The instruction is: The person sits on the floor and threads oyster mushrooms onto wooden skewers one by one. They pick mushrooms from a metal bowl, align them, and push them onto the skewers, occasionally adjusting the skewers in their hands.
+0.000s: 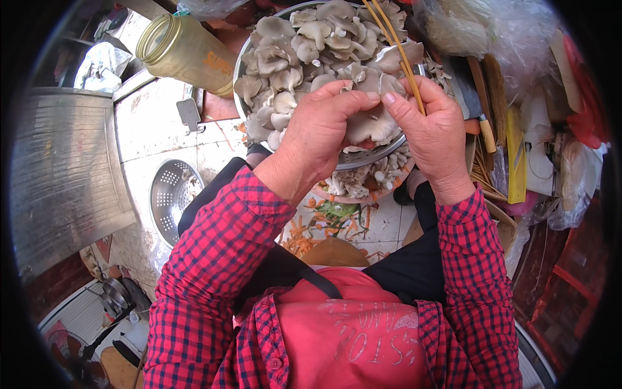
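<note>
My left hand [316, 129] and my right hand [435, 129] meet over a metal bowl [384, 151] heaped with grey oyster mushrooms [335, 31]. Between them a broad oyster mushroom [371, 127] is pinched by thumbs and fingers, both thumb tips close together at its upper edge. Two thin wooden sticks, apparently bamboo skewers [394, 41], also lie in my right hand and slant up towards the top of the view. A piece of mushroom [410, 52] is next to the sticks; whether it is pierced cannot be told. My fingertips are partly hidden behind the mushroom.
Mushroom stems and clusters [352, 182] lie beneath the bowl. Orange and green peelings [335, 219] litter the tiled floor. A metal colander [167, 204] stands left, a tilted plastic jar [189, 56] beyond it. On the right are a wooden-handled blade [487, 135] and plastic bags [515, 48].
</note>
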Demonstrator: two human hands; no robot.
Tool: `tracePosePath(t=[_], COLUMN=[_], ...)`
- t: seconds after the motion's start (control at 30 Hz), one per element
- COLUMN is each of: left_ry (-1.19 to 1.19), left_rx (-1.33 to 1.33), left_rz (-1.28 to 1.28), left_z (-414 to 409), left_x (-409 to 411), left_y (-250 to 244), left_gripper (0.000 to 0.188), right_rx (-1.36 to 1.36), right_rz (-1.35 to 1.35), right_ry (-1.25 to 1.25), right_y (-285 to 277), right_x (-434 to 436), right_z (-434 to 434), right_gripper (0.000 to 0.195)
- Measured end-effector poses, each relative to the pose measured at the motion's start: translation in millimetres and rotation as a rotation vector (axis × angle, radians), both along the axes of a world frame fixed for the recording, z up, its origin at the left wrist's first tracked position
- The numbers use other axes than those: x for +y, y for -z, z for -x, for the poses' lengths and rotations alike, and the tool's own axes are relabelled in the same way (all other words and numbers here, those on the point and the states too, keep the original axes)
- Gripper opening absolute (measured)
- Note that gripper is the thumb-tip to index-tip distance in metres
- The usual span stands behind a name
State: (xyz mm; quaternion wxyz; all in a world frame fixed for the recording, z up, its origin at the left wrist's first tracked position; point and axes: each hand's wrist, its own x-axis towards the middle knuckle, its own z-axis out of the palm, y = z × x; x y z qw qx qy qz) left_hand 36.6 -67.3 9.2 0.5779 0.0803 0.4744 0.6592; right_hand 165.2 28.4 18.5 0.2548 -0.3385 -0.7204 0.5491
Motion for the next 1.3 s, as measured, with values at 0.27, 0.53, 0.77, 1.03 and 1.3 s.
tracePosePath(t=[0.27,0.53,0.77,1.03,1.3], left_ry=[0.03,0.059,0.075,0.077,0.076], left_rx=[0.029,0.054,0.066,0.084,0.101], left_rz=[0.012,0.033,0.07,0.082,0.064], left_z=[2,3,4,4,5], left_x=[1,0,-1,-2,-1], left_y=[3,5,11,11,14], left_gripper=[0.029,0.027,0.025,0.026,0.024], right_rx=[-0.038,-0.054,-0.082,-0.154,-0.154], right_rz=[-0.023,-0.123,-0.162,-0.198,-0.181], right_ry=[-0.006,-0.001,-0.03,-0.061,-0.05], right_y=[1,7,7,2,2], right_x=[0,2,-1,-4,-3], right_z=[-1,-2,-1,-2,-1], right_gripper=[0.021,0.023,0.02,0.021,0.018])
